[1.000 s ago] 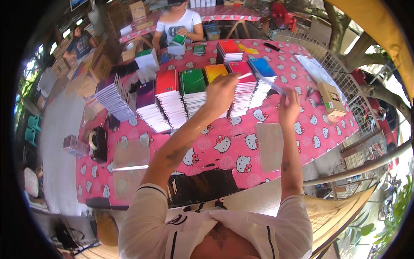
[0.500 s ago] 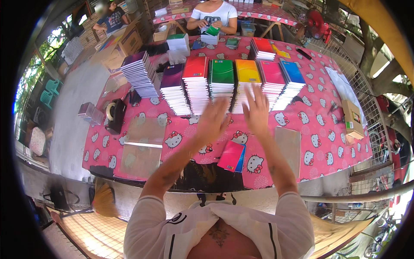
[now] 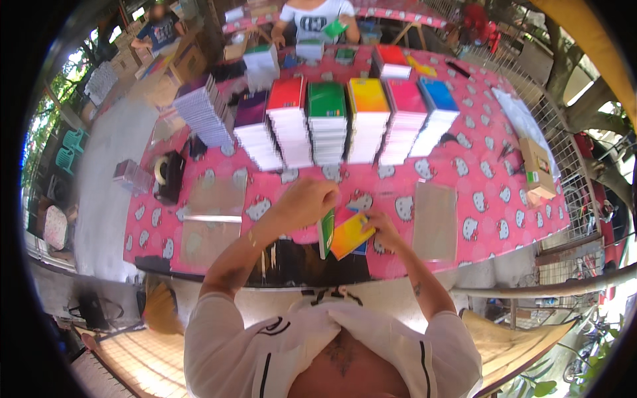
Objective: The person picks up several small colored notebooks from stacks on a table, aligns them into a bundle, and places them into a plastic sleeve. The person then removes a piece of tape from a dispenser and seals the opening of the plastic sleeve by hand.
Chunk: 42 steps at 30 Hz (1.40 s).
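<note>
Two hands gather thin coloured notebooks at the near edge of a pink patterned tabletop [image 3: 478,172].

The left hand [image 3: 306,202] is curled shut over the top of an upright green notebook [image 3: 326,232]. The right hand [image 3: 383,229] pinches a tilted yellow-orange notebook [image 3: 350,235] between closed fingers. Behind them stand tall stacks of glossy, bright-covered notebooks [image 3: 345,123] in a row, with clear plastic sleeves [image 3: 434,219] lying flat alongside.

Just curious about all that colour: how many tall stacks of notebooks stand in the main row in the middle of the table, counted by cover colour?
Purple stack: 1
Red stack: 1
Green stack: 1
Yellow-orange stack: 1
Pink stack: 1
Blue stack: 1
Total: 6
</note>
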Tool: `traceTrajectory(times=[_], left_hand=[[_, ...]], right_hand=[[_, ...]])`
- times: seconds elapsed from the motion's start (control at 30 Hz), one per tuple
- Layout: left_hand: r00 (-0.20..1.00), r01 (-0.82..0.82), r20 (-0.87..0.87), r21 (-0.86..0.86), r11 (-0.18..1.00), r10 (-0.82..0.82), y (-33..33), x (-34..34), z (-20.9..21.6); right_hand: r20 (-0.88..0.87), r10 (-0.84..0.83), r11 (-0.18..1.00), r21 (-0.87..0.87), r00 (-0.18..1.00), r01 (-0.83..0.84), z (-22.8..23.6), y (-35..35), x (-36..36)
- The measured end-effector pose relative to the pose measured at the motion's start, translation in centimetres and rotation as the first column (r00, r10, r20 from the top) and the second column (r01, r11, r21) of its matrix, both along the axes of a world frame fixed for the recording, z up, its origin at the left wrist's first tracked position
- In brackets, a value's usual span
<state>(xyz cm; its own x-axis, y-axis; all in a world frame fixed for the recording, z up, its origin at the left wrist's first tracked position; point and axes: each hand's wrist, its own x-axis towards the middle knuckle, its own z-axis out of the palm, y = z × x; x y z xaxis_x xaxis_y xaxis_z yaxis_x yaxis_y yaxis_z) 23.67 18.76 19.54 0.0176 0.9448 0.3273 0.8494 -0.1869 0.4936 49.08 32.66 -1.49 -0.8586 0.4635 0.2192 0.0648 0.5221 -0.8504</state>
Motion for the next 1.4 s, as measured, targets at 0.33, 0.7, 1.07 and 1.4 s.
traceTrajectory(times=[0.33,0.7,1.07,1.4], left_hand=[[0.982,0.171,-0.156,0.458,0.872,-0.111,0.1,1.2,-4.1],[0.964,0.112,-0.252,0.108,0.988,-0.082,-5.8,4.3,-17.1],[0.967,-0.139,-0.256,-0.564,0.814,-0.013,3.6,6.2,-11.9],[0.679,-0.383,-0.458,0.446,0.809,0.574,6.5,-15.6,-1.3]], right_hand=[[0.126,0.138,0.986,-0.112,0.982,-0.124,-0.5,3.9,0.9],[0.158,-0.102,0.991,-0.070,0.982,0.114,0.9,2.3,-0.7],[-0.421,-0.450,0.469,0.639,0.788,0.609,14.8,6.8,-7.5],[-0.368,-0.308,0.402,0.785,0.877,0.471,19.8,3.6,-5.3]])
